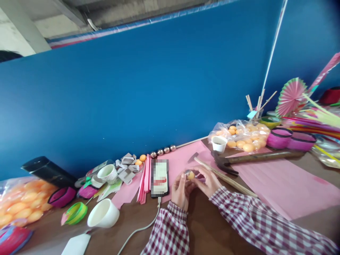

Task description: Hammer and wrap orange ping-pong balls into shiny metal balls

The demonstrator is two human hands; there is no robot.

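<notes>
1. Head view: a small orange ball sat between both hands — left hand and right hand each curled closed around it, above the pink paper.
2. Counted nearby — one phone, one hammer, three white cups.

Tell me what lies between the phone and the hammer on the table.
In the head view, both hands lie between the phone and the hammer: left hand and right hand pinch a small ball; a wooden stick lies there too.
</notes>
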